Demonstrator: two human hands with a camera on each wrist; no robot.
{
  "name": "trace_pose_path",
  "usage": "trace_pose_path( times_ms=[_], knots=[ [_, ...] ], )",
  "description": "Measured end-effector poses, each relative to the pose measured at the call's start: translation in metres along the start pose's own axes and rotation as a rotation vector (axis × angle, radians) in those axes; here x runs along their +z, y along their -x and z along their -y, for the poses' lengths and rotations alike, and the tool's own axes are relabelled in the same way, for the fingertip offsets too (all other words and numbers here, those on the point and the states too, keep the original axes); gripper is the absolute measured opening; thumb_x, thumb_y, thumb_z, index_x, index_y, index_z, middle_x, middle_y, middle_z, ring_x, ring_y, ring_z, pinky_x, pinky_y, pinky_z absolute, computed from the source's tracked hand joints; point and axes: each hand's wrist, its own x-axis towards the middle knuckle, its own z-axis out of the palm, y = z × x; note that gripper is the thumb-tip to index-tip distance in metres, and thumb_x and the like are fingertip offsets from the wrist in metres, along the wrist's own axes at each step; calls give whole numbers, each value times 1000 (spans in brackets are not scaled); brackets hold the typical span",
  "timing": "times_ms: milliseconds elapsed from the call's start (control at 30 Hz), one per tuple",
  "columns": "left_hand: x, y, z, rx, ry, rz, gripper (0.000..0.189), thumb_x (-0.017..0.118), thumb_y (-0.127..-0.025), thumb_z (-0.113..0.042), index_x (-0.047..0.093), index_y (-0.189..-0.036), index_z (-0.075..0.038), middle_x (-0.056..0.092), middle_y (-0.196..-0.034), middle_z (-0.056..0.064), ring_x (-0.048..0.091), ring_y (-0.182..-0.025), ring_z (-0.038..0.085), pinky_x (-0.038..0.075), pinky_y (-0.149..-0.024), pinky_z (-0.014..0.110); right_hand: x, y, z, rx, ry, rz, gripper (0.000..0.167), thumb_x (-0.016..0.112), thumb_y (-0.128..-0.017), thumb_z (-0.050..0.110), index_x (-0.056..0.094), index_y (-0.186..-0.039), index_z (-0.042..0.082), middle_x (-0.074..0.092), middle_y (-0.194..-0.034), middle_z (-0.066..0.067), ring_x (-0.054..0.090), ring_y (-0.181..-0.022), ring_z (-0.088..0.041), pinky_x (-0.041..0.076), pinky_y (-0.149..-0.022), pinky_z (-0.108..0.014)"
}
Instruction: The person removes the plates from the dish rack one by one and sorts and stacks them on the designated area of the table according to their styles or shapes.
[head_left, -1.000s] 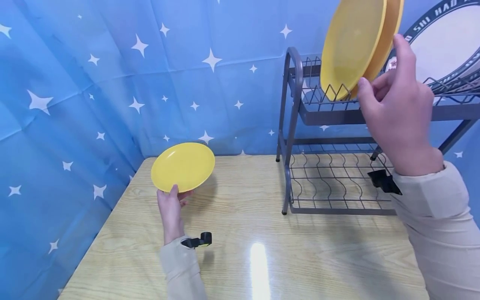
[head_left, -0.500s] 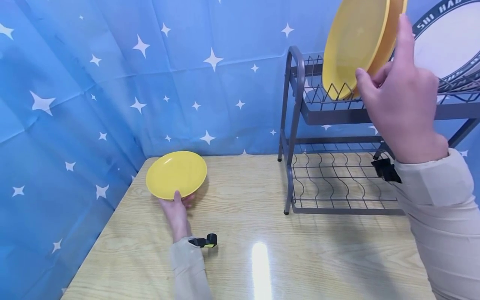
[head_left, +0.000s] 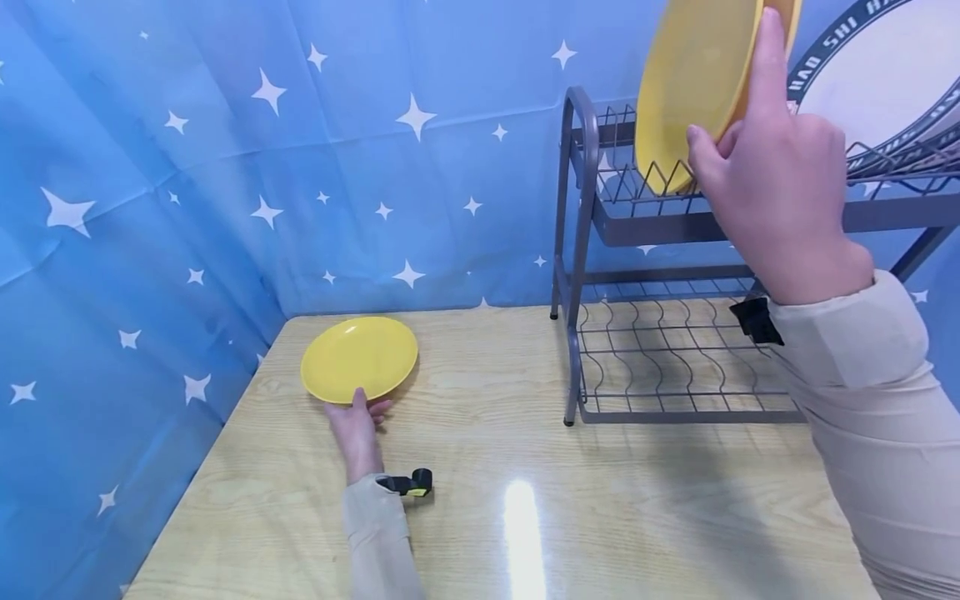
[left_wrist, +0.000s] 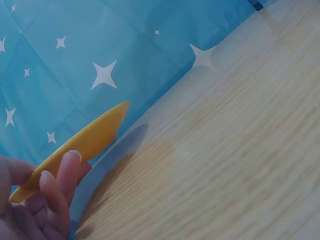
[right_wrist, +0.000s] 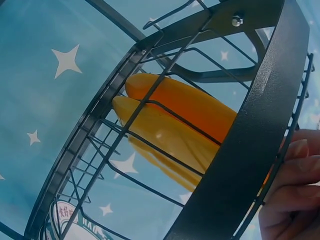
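At the table's far left corner, my left hand [head_left: 356,437] holds a shallow yellow plate [head_left: 360,358] by its near rim, thumb on top and fingers beneath. In the left wrist view this plate [left_wrist: 85,145] tilts close over the table, its shadow beside it. My right hand [head_left: 783,192] is up at the dish rack's top tier, gripping the edge of the upright yellow plates [head_left: 690,92]; its index finger stretches up along the rim and its thumb lies at the front. From below, the right wrist view shows those plates [right_wrist: 175,125] behind the wires, curled fingers [right_wrist: 300,172] at right.
The dark two-tier dish rack [head_left: 588,208] stands on the right of the wooden table [head_left: 465,467]. White plates with a dark lettered rim [head_left: 885,83] lean in its top tier. A blue star-patterned curtain [head_left: 225,167] hangs behind and at left.
My left hand has lowered the yellow plate toward the table. My right index finger has straightened and slid up along the rim of the racked plates, which stay upright.
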Motion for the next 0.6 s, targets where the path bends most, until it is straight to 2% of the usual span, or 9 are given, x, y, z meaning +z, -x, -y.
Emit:
trace_pose_path(
  times_ms=[167, 300, 433, 600],
  knots=[
    [-2, -2, 0, 5, 0, 44, 39, 42, -95, -17, 22, -128, -18, 56, -95, 18, 64, -66, 25, 43, -45, 20, 1, -3, 3, -19, 12, -6, 68, 47, -88, 26, 9, -144, 23, 57, -92, -30, 51, -67, -42, 34, -53, -27],
    [-3, -3, 0, -10, -8, 51, 36, 42, -95, -17, 23, -126, -17, 58, -90, 20, 65, -66, 24, 44, -45, 20, 0, -5, 4, 27, 2, 41, 71, 45, -86, 21, 4, -144, 23, 56, -93, -31, 50, -69, -43, 40, -57, -42],
    [-4, -3, 0, -27, -9, 57, 36, 41, -95, -18, 23, -126, -17, 59, -89, 19, 65, -68, 25, 44, -45, 20, -2, -8, 3, 66, -21, 82, 73, 45, -85, 22, 2, -144, 24, 54, -103, -31, 52, -77, -46, 45, -69, -53],
    [-7, -3, -2, -56, -12, 67, 38, 41, -95, -19, 22, -128, -19, 60, -90, 18, 65, -70, 25, 45, -46, 20, -4, -11, 2, 108, -41, 152, 75, 46, -84, 23, 0, -143, 28, 52, -110, -30, 52, -84, -47, 43, -73, -57]
  ],
)
